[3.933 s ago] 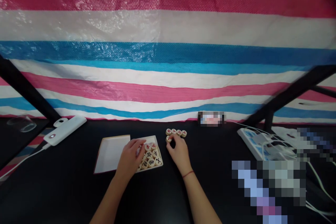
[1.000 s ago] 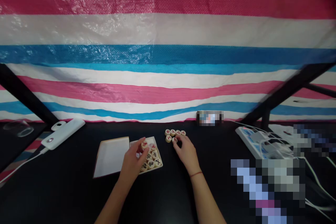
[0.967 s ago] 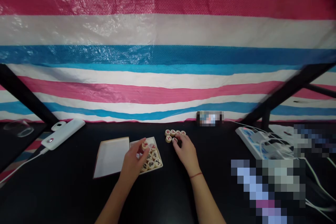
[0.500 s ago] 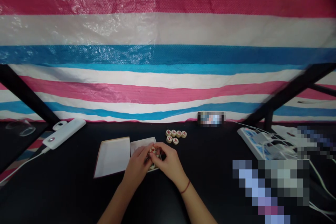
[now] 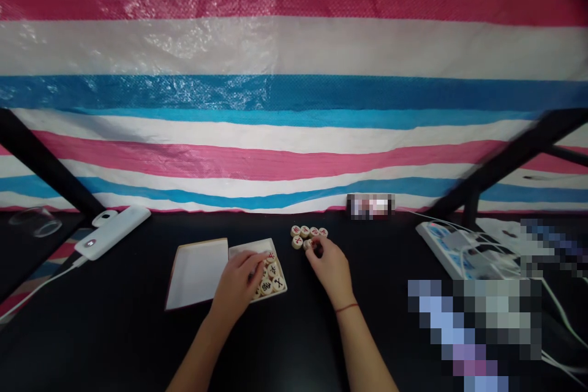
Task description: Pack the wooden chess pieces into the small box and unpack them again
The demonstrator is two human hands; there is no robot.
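My right hand (image 5: 331, 266) is closed, thumb and fingers pinched around a Chinese chess piece beside the front row on the black table; its fingers largely hide that piece. Several round cream pieces with red characters (image 5: 296, 231) stand grouped there in two rows. My left hand (image 5: 236, 282) rests over a shallow white box (image 5: 250, 245), its fingers bent and drawn together at the pieces inside. What they grip, if anything, is hidden. Black-lettered pieces (image 5: 278, 283) and one red-lettered piece (image 5: 271, 255) show in the box.
Left of the box lies its lid (image 5: 197, 272), white inside facing up. A white power bank (image 5: 113, 233) with a cable is at the far left. On the right are a power strip (image 5: 441, 251) with plugs and cables, and a blurred device (image 5: 370, 206) at the back.
My right hand has left the box and moved right to the grouped pieces. My left hand stays over the box, where more black-lettered pieces now show.
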